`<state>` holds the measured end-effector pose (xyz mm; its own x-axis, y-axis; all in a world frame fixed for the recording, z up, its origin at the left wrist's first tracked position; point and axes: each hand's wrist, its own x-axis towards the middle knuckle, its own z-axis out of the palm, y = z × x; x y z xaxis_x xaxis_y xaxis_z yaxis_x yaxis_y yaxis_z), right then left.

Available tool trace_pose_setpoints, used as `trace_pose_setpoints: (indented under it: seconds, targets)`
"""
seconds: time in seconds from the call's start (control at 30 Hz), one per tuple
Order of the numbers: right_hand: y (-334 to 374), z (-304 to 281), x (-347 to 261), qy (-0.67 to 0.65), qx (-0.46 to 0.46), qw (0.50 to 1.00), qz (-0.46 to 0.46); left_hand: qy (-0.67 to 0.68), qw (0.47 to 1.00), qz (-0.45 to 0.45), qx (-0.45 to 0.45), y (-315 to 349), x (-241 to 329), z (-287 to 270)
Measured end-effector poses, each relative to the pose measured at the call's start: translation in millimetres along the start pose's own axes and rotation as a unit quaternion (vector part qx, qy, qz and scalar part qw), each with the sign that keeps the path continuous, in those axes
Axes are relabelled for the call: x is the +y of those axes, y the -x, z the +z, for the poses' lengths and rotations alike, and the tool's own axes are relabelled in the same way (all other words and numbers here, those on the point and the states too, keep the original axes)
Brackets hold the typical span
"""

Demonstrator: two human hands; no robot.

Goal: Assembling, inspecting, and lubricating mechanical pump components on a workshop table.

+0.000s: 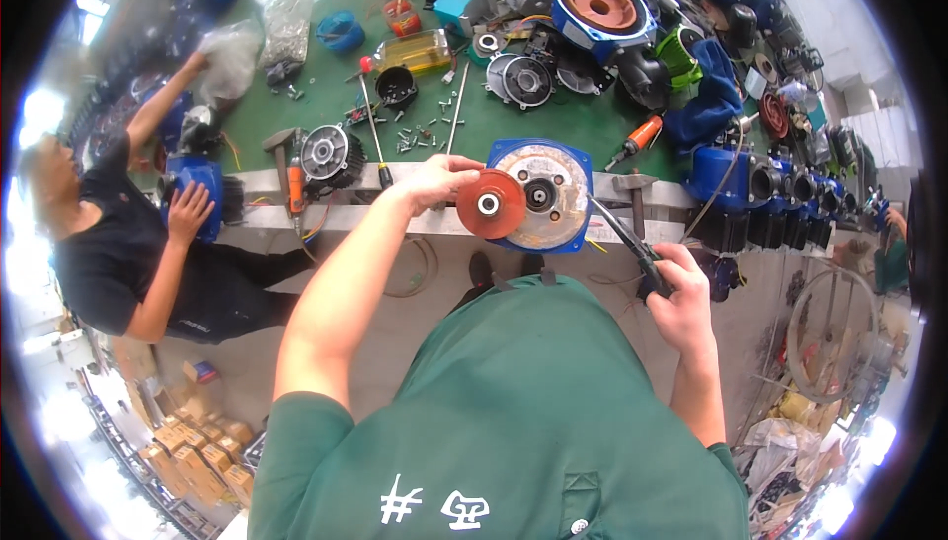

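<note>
Fingers of the left hand curl over the upper edge of one red round disc with a white hub, grasping it against the face of one blue square pump housing with a worn grey circular plate. That housing stands at the front edge of the green surface, on its pale metal rim, with the disc overlapping it at 9 o'clock. The right hand is clenched around the black handle of one long dark tool, whose shaft runs up toward 11 o'clock and meets the housing's lower right corner.

At 9 o'clock from the disc sits one black finned motor end with a silver face, and beside it one hammer with an orange grip. One orange-handled tool lies at 2 o'clock from the housing. Farther back, at 12 o'clock, rests a second blue housing with a brown round insert. One yellowish clear bottle lies at 11 o'clock.

One other person in a black shirt works at 9 o'clock, a hand flat on a blue motor.
</note>
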<state>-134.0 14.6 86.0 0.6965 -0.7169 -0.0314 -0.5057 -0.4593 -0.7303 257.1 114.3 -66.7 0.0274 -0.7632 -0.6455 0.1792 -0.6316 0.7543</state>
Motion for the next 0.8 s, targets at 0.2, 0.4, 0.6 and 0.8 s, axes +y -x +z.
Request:
trace_pose_setpoints:
  seconds: [0.2, 0.4, 0.6, 0.8]
  targets:
    - [-8.1, -18.8, 30.0, -0.028, -0.017, 0.999, 0.002, -0.216, 0.974, -0.054, -0.042, -23.3, 36.7, -8.2]
    - [-11.7, -33.3, 60.7, -0.050, -0.034, 0.997, -0.039, -0.305, 0.941, -0.130, -0.072, -20.0, 53.3, 2.8]
    - [-17.0, -42.8, 75.8, -0.054, -0.064, 0.995, -0.059, -0.136, 0.990, -0.045, 0.008, 35.9, 26.9, 1.2]
    - [-26.2, -47.4, 70.5, -0.014, -0.080, 0.987, -0.139, 0.153, 0.952, 0.083, 0.251, 96.5, 1.3, 61.6]
